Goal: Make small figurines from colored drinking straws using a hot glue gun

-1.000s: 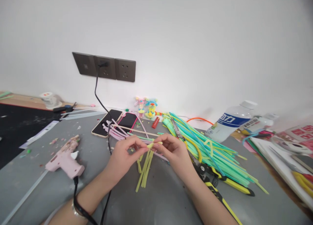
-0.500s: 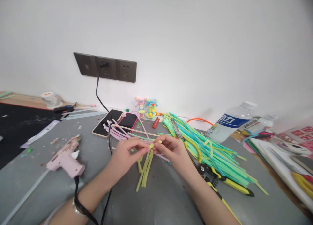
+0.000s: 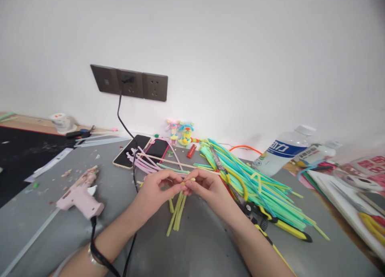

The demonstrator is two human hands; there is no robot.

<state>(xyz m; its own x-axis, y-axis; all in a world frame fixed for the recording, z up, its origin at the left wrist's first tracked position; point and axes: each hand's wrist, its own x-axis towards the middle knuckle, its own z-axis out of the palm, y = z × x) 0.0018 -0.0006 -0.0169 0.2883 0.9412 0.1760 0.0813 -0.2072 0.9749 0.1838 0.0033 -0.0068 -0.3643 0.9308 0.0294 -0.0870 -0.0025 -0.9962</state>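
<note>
My left hand [image 3: 156,191] and my right hand [image 3: 207,189] meet at the middle of the grey table [image 3: 195,249]. Both pinch the top of a small bundle of yellow-green pipe cleaners [image 3: 178,208], whose loose ends hang down onto the table. A short yellow tip sticks out between the fingertips. Pink pipe cleaners [image 3: 144,162] lie just behind my hands.
A pink glue gun [image 3: 80,195] lies at the left, its black cord running to the wall sockets [image 3: 130,83]. Two phones [image 3: 144,149] lie behind. A heap of green pipe cleaners [image 3: 255,185], yellow-handled pliers [image 3: 270,221] and a bottle [image 3: 282,148] are on the right.
My hands have drawn closer together and slightly left on the bundle's top. The protruding yellow tip has become shorter. Nothing else on the table moved.
</note>
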